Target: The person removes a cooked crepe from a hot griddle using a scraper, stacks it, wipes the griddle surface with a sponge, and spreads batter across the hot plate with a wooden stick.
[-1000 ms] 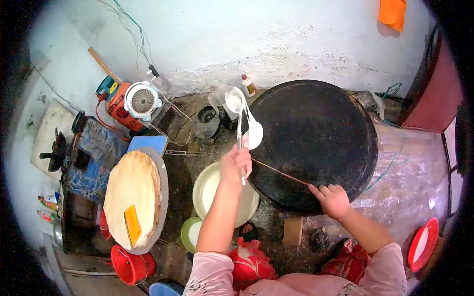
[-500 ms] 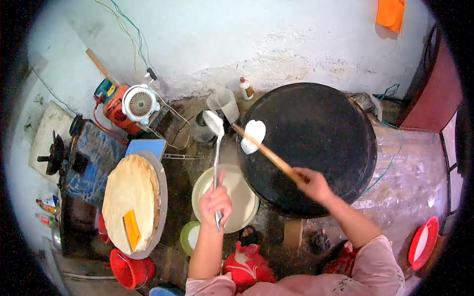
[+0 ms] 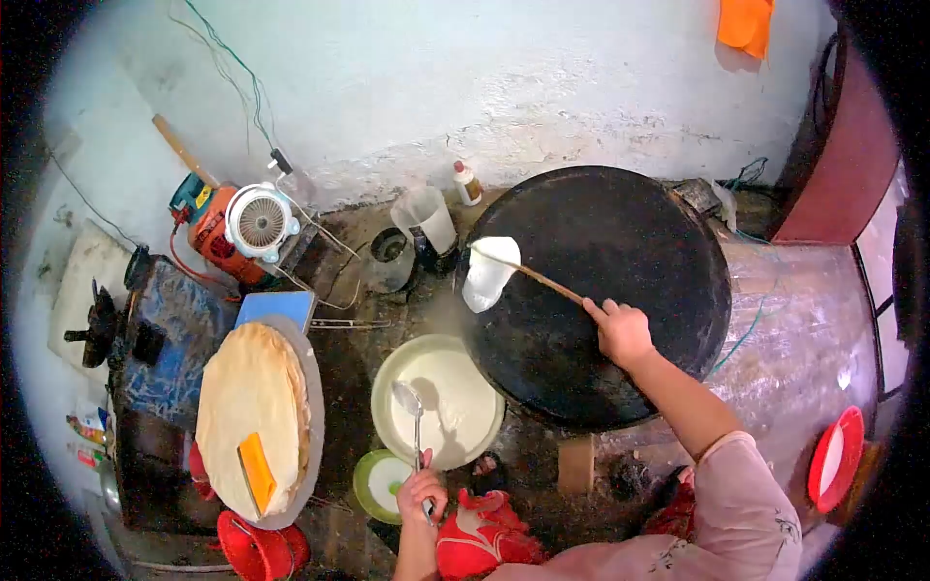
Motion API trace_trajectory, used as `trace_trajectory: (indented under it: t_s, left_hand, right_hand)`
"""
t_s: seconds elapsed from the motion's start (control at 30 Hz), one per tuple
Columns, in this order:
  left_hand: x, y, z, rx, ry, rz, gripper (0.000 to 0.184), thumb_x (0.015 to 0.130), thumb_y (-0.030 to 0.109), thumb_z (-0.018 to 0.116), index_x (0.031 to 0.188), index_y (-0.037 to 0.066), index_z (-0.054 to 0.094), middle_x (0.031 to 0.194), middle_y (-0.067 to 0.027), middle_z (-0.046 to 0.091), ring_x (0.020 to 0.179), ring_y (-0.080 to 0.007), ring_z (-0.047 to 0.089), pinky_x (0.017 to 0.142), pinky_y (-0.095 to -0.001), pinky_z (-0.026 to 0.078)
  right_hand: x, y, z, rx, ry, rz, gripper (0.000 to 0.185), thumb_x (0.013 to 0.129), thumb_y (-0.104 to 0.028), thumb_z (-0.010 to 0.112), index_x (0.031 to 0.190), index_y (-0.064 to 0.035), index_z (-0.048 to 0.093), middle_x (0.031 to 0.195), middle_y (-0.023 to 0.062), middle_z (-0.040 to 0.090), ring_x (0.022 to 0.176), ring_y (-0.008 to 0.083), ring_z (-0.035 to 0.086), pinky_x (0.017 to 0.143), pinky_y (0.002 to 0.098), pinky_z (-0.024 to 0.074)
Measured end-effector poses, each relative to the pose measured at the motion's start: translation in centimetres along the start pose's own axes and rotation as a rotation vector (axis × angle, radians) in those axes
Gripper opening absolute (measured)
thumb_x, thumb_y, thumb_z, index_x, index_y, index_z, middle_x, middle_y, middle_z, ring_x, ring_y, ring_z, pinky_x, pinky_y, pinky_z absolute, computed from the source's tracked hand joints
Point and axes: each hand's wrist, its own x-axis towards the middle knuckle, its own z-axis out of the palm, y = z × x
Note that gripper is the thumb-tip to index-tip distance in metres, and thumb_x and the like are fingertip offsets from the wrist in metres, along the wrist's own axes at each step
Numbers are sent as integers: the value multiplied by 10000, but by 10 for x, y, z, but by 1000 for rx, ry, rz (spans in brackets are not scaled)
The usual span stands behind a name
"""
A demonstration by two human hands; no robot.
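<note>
My left hand (image 3: 422,494) is closed around the handle of a metal ladle (image 3: 408,398), whose bowl is over a large pale basin (image 3: 381,426) of white batter (image 3: 463,385). My right hand (image 3: 622,332) grips the end of a thin wooden stick (image 3: 547,282). The stick's far end meets a patch of white batter (image 3: 491,276) at the left side of a large round black griddle (image 3: 620,281). Whether the stick carries a crosspiece cannot be made out.
Left stands a stack of thin round flatbreads (image 3: 242,387) with a yellow scraper (image 3: 257,470) on top. A green bowl (image 3: 362,489) sits by the basin. Behind are a plastic jug (image 3: 431,221), a bottle (image 3: 467,184) and a blower (image 3: 262,223). A red basin (image 3: 836,460) is at right.
My left hand has lowered the ladle from beside the griddle to the basin. The batter patch has become longer downward, and the stick's far end has shifted onto it.
</note>
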Motion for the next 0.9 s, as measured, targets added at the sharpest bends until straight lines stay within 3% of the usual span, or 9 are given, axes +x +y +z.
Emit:
trace_trajectory:
  t_s: [0.07,0.13,0.3,0.4,0.43,0.6,0.73,0.77,0.9]
  left_hand:
    - [0,11,-10,5,43,59,394,913,92,325,1261,-81,389,596,1,404,431,-62,396,370,-175,357]
    - [-1,13,-15,128,64,129,378,919,96,319,1244,-76,405,601,4,400,427,-59,384,372,-175,359]
    - [1,2,-5,24,40,12,373,912,102,335,1236,-67,414,612,7,404,436,-58,380,397,-177,371]
    - [2,22,-24,329,-33,14,379,897,102,363,1225,-78,424,630,7,418,447,-57,388,406,-180,376]
    - [0,5,-8,86,90,47,377,886,99,379,1209,-85,439,647,4,435,452,-57,388,403,-180,372]
    - [0,7,-10,55,109,14,365,883,83,374,1200,-81,453,639,8,433,448,-55,379,403,-173,366]
    - [-1,1,-1,139,120,46,369,882,69,352,1212,-67,449,608,28,406,454,-45,377,401,-168,352]
    - [-1,7,-5,81,108,27,370,882,69,350,1212,-67,450,604,30,401,453,-43,375,401,-168,350]
    - [4,12,-9,61,131,44,369,882,79,348,1201,-71,454,601,30,392,441,-46,370,404,-167,350]
  right_hand:
    - [3,-15,1,252,-20,219,460,718,-114,585,1168,-197,536,799,107,574,699,302,598,611,408,495]
    - [-15,-31,3,491,78,159,373,683,-94,609,1048,-168,637,789,115,575,689,297,593,602,395,488]
    - [19,4,5,-16,-8,113,475,730,-104,579,1199,-150,517,778,91,548,684,294,584,591,392,486]
    - [19,-21,7,470,-9,389,360,712,-105,561,1066,-126,627,840,110,623,790,274,617,697,387,502]
    - [9,-32,17,497,180,216,313,701,-102,549,992,-117,663,850,107,642,827,261,622,744,379,496]
    - [39,-24,13,-3,-2,192,447,704,-62,550,1142,-144,572,804,107,565,693,295,585,612,390,488]
    - [25,-28,6,430,58,365,346,737,-100,527,1068,-130,623,790,123,573,735,311,591,672,389,495]
    - [9,-32,24,426,219,274,312,719,-106,534,1007,-132,652,759,120,570,720,311,591,683,383,498]
    - [25,3,12,12,2,266,456,726,-63,544,1170,-168,547,800,91,553,673,291,584,593,397,478]
